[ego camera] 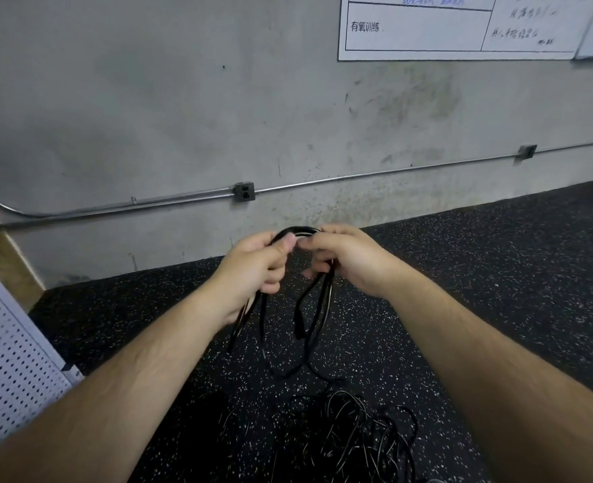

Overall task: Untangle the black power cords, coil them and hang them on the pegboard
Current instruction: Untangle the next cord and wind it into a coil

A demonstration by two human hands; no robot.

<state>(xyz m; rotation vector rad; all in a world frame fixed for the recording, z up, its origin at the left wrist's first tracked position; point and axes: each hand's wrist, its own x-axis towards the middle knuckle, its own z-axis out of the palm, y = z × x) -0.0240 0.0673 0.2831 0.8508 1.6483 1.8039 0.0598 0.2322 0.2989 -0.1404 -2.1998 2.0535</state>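
While both bare arms reach out over the black speckled rubber floor (479, 273), two hands meet on one bundle of thin black power-cord loops (300, 322) — the left hand (253, 263) curled round one side, the right hand (343, 259) gripping the other. Its strands dangle below the hands. One tangled pile of black cords (350, 437) lies on the floor beneath — too knotted to count. One white perforated pegboard (5, 360) stands at left.
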